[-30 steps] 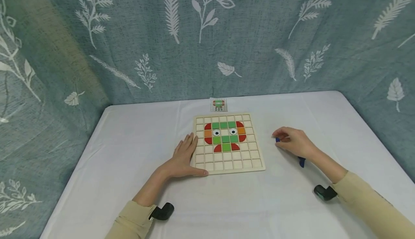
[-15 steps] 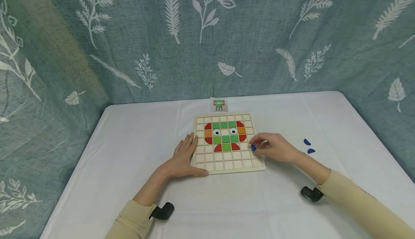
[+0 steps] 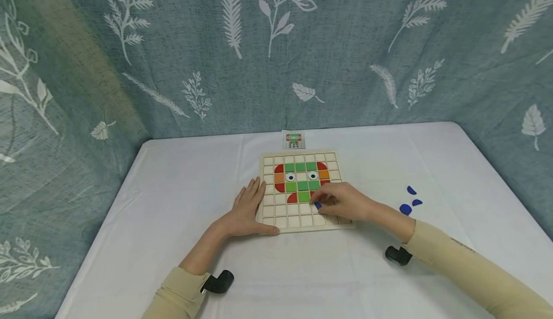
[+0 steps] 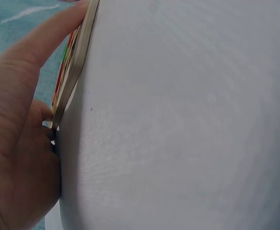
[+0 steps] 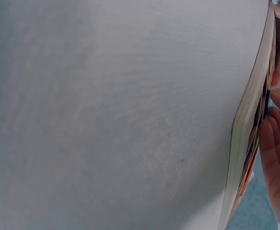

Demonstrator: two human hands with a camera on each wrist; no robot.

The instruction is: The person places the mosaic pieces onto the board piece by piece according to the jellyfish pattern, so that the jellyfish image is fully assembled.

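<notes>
A square wooden grid board lies on the table, with red, green and orange tiles and two eye tiles set in its cells. My left hand rests at the board's left side, fingers straight along the edge and thumb at the near corner. Over the lower right of the board, my right hand pinches a small blue tile between thumb and fingers. The right wrist view catches the blue tile edge-on, close over the board's surface. Some cells and a red tile are partly covered by the right hand.
Several loose blue tiles lie on the white cloth right of the board, some half-round. A small pattern card sits just behind the board. A leaf-patterned curtain hangs along the table's back.
My right hand has carried the blue tile leftward from the right side of the table to over the board, uncovering the loose blue tiles. The left hand has stayed in place.
</notes>
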